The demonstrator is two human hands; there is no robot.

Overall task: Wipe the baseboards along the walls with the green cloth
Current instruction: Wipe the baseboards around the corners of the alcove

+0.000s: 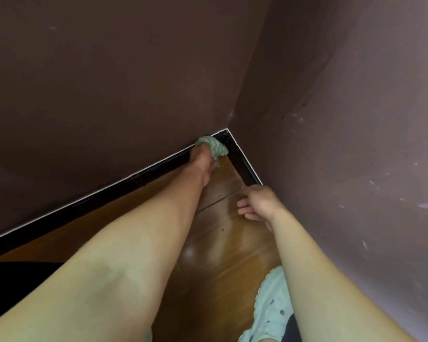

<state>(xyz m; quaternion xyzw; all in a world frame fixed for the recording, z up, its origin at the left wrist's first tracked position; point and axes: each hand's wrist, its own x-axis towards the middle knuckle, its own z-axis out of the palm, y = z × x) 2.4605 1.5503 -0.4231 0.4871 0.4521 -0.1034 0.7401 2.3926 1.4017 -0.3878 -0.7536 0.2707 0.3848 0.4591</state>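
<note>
The left hand (203,160) grips a bunched-up soft green cloth (214,145). Its fingers are curled round the cloth and push it right into the corner (227,131) where the two dark purple-brown painted walls (109,82) meet. There the cloth touches the long black baseboard (134,180) with the thin white top edge. The left arm is stretched out long and straight, reaching down to the corner.

The right hand (257,203) holds nothing. Its fingers are loosely curled and point down. It is near the corner, just beside the second black baseboard (242,166), which runs back from the corner along the other wall. I cannot tell if it touches that board or the floor. The right arm reaches less far than the left one.

I think the step now is wiping the corner itself, where one board ends and the next begins. The corner is tight, so the cloth needs a good poke in to catch the dust. Next, the left hand should turn the cloth to face the second black baseboard and slide it away from the corner. The right hand sits in that path, so it should move aside.

Below the corner lies the shiny brown wooden floor (220,243). Far from the corner, close to the person, is a pale mint rubber shoe with holes (269,309).
</note>
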